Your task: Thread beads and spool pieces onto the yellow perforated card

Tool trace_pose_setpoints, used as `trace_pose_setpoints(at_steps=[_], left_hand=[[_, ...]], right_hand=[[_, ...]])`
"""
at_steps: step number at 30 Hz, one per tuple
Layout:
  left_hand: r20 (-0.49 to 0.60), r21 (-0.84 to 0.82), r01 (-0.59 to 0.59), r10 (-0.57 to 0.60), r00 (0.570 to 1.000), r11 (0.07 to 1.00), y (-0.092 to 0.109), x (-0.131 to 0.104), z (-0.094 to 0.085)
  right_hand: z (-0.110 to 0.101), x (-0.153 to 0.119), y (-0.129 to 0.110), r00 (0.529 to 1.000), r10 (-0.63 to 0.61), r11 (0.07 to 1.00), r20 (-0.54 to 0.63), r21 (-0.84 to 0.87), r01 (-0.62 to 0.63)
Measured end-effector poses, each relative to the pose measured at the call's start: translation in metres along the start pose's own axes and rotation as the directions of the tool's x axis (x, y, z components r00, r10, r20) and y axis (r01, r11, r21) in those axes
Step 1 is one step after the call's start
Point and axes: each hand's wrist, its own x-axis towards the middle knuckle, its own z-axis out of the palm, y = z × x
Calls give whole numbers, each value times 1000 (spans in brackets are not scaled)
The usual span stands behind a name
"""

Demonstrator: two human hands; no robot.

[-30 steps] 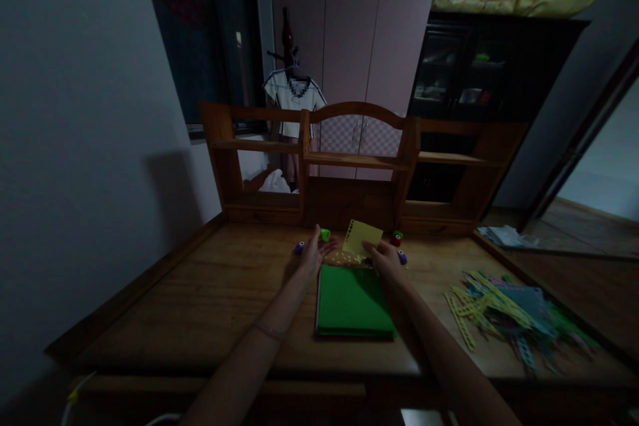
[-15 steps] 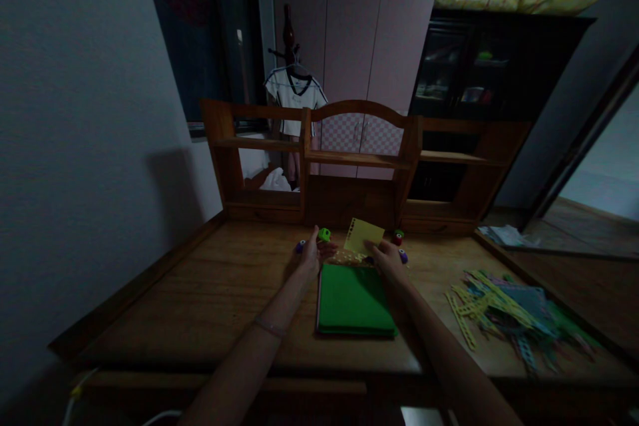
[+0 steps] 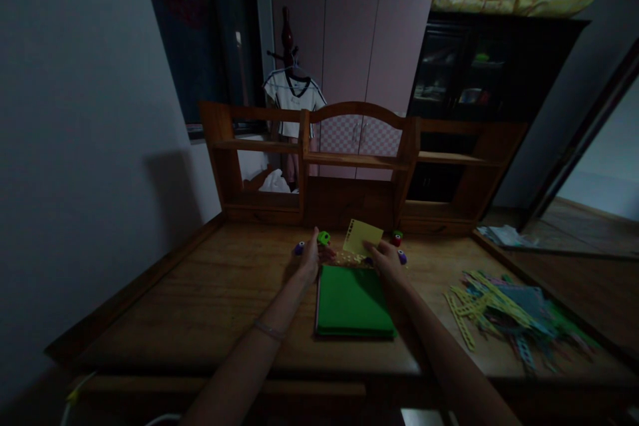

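My right hand (image 3: 387, 259) is closed on the lower right of a yellow sheet of paper (image 3: 363, 234), which it holds up off the desk. A row of punched holes runs down the sheet's left edge. To the left, my left hand (image 3: 311, 258) is open, its thumb up and its fingers stretched toward the sheet without touching it. Just beyond that hand is a small bright green object with dark spots (image 3: 324, 237). Small yellow paper bits (image 3: 351, 257) lie scattered between the hands. Nearer me rests a green square stack of sheets (image 3: 353, 301).
Small purple (image 3: 299, 248) and red (image 3: 397, 238) figures with eye-like spots stand near the hands, with another purple one (image 3: 402, 257) at right. A heap of punched paper strips (image 3: 492, 306) covers the desk's right side. A wooden shelf (image 3: 357, 160) borders the back.
Both hands and the yellow sheet keep nearly the same places. The left fingers have shifted slightly, and the whole view has moved a little.
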Motion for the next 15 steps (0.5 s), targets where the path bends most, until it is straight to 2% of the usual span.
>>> trace_pose_setpoints(at_steps=[7,10,15], left_hand=[[-16,2,-3,3,1000,1000,1,-2,1],[-26,-17,-49,48,998,999,4,-6,3],[-18,-7,-45,44,999,999,7,-9,6]], right_hand=[[0,1,2,1000,7,1000,-21,-12,-8],[0,0,0,1000,20,1000,6,5,-20],[-1,-1,-5,999,16,998,38,59,-18]])
